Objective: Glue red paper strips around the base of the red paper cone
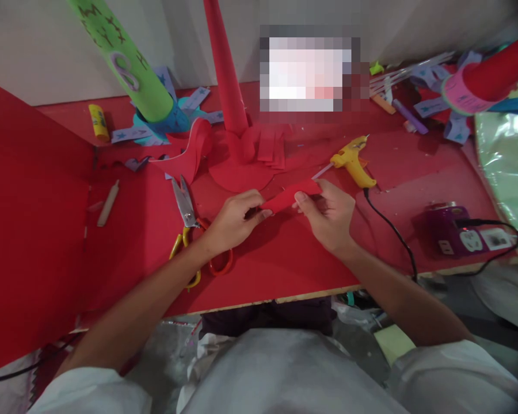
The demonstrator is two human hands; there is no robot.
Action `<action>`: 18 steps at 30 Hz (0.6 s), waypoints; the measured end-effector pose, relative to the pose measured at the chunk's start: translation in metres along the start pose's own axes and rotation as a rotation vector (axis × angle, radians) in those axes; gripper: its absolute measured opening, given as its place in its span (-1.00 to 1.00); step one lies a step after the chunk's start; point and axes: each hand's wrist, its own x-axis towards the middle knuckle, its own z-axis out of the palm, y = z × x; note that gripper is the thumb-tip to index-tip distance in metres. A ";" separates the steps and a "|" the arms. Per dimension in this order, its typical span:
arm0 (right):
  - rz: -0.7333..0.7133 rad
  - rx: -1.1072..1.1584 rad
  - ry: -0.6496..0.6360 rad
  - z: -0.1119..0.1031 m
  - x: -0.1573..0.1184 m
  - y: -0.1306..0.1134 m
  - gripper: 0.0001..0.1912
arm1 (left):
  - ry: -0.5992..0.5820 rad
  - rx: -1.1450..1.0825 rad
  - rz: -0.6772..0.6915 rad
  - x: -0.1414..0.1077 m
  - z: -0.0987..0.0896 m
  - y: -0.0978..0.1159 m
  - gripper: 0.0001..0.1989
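Between my two hands, just above the red tabletop [259, 276], is a strip of red paper [285, 198]. My left hand [239, 221] pinches its left end between thumb and fingers. The thumb of my right hand [330, 215] presses on the strip's right part, with the fingers curled behind it. Beyond the strip stands a red paper cone [228, 75] on a round red base [242, 178], with several red paper strips [271, 146] beside it. Scissors [185, 204] with yellow and red handles lie near my left forearm, blades apart. A yellow glue gun [356, 164] rests beyond my right hand.
A green paper tube [129, 63] with a blue base stands at the back left, near a yellow glue stick [98, 122]. A purple power socket box [453, 233] sits at right, by the glue gun's black cord [392, 230]. A red panel [30, 230] rises at left.
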 end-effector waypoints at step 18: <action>0.041 0.115 0.080 -0.001 0.004 -0.002 -0.71 | 0.086 -0.069 0.046 -0.001 -0.001 0.001 -0.71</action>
